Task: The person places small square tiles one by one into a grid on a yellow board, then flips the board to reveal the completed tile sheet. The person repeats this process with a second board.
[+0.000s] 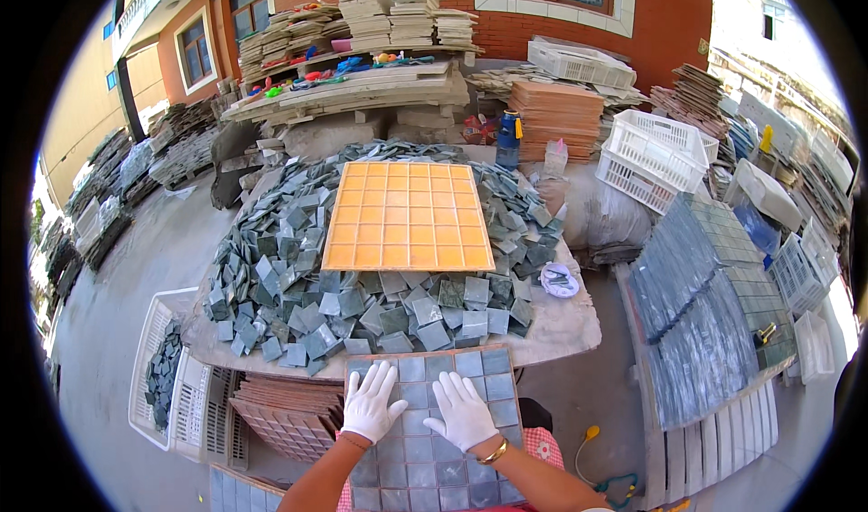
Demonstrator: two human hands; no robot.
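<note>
My left hand [371, 405], in a white glove, lies flat with fingers spread on a framed sheet of square grey-green stone tiles [419, 474]. To its right, my gloved right hand [462, 412] rests flat on the same sheet, fingers stretched out. Neither hand grips anything. The sheet lies close in front of me, its far edge against the table's near edge. Beyond it, an orange-yellow grid tray [407, 218] with square cells sits on a heap of loose stone tiles [289, 268]. No tiles show in its cells.
The table [570, 317] bears a small round white container [560, 280] at right. White crates [163, 367] holding tiles and stacked reddish trays [285, 417] stand at lower left. Wrapped tile stacks [692, 304] occupy a pallet at right. A dark blue bottle [508, 141] stands behind the heap.
</note>
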